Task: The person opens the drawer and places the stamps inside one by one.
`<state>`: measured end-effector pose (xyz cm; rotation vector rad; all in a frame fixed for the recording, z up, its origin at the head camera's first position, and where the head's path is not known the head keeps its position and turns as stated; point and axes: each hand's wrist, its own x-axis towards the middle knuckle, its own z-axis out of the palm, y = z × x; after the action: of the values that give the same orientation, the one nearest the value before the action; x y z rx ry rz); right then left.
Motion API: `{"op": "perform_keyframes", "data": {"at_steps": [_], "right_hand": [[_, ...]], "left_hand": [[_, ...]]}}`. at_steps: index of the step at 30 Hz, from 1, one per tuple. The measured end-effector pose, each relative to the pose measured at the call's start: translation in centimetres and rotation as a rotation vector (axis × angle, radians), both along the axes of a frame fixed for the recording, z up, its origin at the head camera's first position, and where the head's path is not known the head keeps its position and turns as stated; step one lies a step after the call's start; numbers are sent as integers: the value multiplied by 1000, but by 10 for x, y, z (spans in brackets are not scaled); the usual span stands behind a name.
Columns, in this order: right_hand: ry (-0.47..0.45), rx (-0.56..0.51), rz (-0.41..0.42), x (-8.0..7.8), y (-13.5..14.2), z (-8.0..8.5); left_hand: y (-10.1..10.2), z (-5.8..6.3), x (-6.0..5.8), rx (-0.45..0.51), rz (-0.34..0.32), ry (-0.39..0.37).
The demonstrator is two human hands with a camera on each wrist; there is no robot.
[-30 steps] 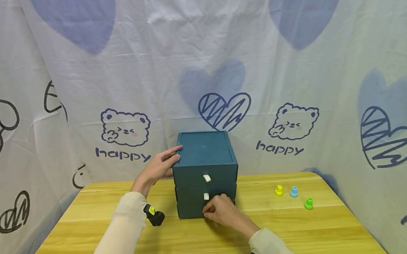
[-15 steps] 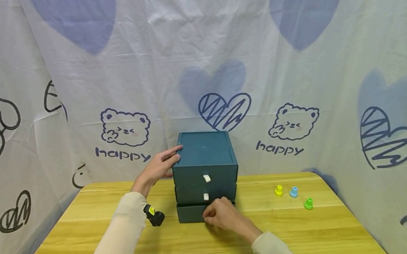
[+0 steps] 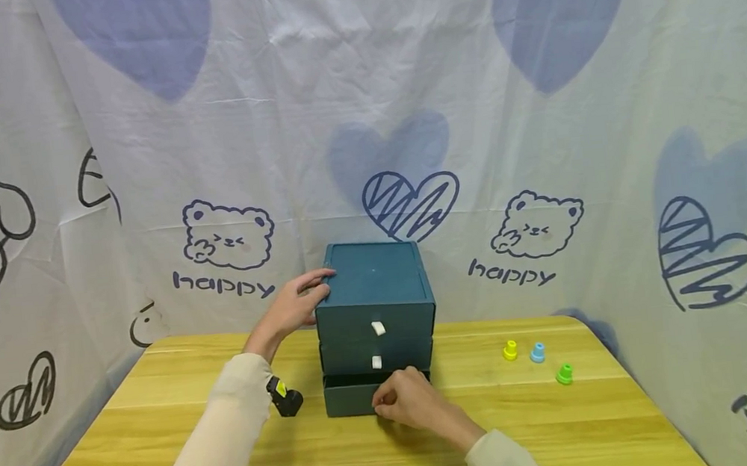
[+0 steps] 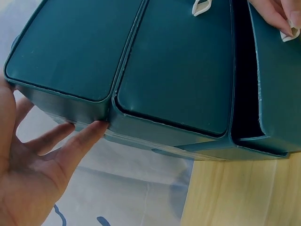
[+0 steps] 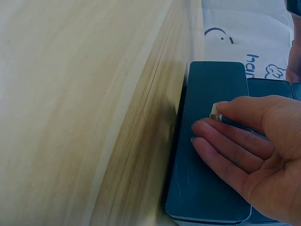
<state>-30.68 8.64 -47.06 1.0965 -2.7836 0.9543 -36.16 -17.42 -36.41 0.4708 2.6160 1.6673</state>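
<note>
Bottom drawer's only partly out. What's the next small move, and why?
Probably draw the bottom drawer out a little further with the right hand: only a narrow gap shows behind its front, the fingers pinch its white pull tab, and the left hand touches the cabinet, which may steady it.

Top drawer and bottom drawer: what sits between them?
The closed middle drawer, with its white pull tab, as the head and left wrist views show.
</note>
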Motion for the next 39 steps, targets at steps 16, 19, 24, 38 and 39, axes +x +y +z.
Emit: {"op": "perform_keyframes", "data": {"at_steps": [16, 19, 24, 38, 39], "right_hand": [[-13, 26, 10, 9, 7, 3], [-29, 34, 12, 15, 6, 4], [-43, 48, 31, 24, 6, 7], [-33, 113, 55, 47, 6, 12], [-34, 114, 58, 49, 7, 12]], "left_hand": [[12, -6, -3, 32, 59, 49], [13, -5, -3, 36, 61, 49], [12, -5, -3, 36, 66, 50], [8, -1, -1, 30, 35, 26], [8, -1, -1, 33, 29, 22]]}}
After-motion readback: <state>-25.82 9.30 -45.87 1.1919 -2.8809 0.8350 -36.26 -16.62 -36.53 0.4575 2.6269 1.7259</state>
